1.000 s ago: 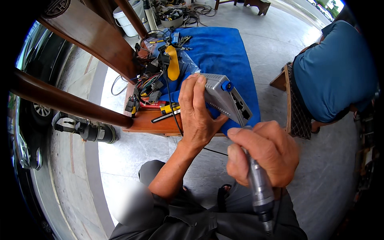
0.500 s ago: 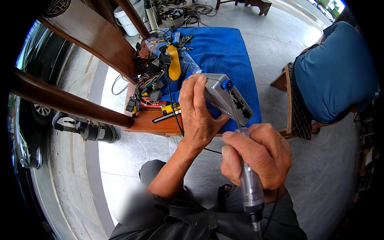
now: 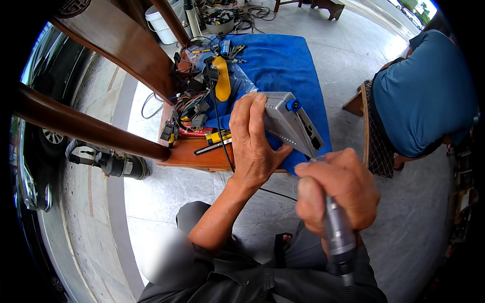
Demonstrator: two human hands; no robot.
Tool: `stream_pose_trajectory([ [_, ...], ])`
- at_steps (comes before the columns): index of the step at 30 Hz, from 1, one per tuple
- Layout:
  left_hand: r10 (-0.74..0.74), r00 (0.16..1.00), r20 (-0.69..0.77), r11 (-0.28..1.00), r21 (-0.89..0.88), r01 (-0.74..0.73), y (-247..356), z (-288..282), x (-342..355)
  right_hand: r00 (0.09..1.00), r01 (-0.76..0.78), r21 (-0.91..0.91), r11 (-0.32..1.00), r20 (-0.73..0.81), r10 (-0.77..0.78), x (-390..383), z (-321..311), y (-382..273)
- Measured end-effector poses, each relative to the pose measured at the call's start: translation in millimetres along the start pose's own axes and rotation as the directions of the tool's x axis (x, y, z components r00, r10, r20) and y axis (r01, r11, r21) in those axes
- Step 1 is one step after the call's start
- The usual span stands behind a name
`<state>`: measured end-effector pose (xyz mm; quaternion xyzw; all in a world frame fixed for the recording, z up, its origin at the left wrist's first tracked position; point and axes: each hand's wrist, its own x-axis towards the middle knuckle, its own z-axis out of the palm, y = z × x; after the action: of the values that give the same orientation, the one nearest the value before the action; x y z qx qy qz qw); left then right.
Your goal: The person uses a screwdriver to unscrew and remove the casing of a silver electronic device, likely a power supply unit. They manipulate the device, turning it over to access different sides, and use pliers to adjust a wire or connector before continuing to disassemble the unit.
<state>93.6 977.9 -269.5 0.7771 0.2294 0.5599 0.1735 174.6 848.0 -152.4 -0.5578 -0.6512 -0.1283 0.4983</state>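
My left hand [image 3: 251, 141] is closed on the edge of a silver-grey metal electronics box [image 3: 283, 121], holding it tilted above the bench. A round blue connector [image 3: 293, 105] and a dark slot show on the side of the box facing right. My right hand [image 3: 339, 189], smeared by motion, is wrapped round a power screwdriver [image 3: 339, 233] with a clear plastic body and a cord at its rear end. The screwdriver's front end is close to the lower right corner of the box. Its tip is too blurred to make out, so contact cannot be judged.
A blue towel [image 3: 283, 60] covers the wooden bench [image 3: 192, 157]. Tangled wires and connectors [image 3: 194, 103], a yellow insole-shaped piece [image 3: 221, 78] and a yellow-handled cutter [image 3: 217, 136] lie at its left. A seated person [image 3: 424, 96] is at right, a cylindrical machine [image 3: 124, 166] at left.
My right hand and the screwdriver have moved to the right, and the shaft no longer shows against the box's side. My left hand and the box have shifted slightly right.
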Motion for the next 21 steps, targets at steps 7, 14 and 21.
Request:
stream_pose_trajectory([
  [7, 0.055, 0.997, 0.047, 0.998, 0.011, -0.055, -2.3, -0.3, 3.3, 0.973, -0.216, 0.17, 0.962, -0.05, 0.227, 12.8, -18.3, 6.1],
  [14, 0.053, 0.997, 0.062, 0.999, 0.01, -0.053, -3.9, -1.7, 3.1, 0.9, -0.375, 0.499, 0.781, -0.007, 0.436, 7.5, -29.2, 41.8],
  [21, 0.065, 0.996, 0.059, 0.998, -0.001, -0.065, -2.8, -2.0, 5.5, 0.941, -0.304, 0.395, 0.867, -0.015, 0.337, 11.5, -31.7, 27.1],
])
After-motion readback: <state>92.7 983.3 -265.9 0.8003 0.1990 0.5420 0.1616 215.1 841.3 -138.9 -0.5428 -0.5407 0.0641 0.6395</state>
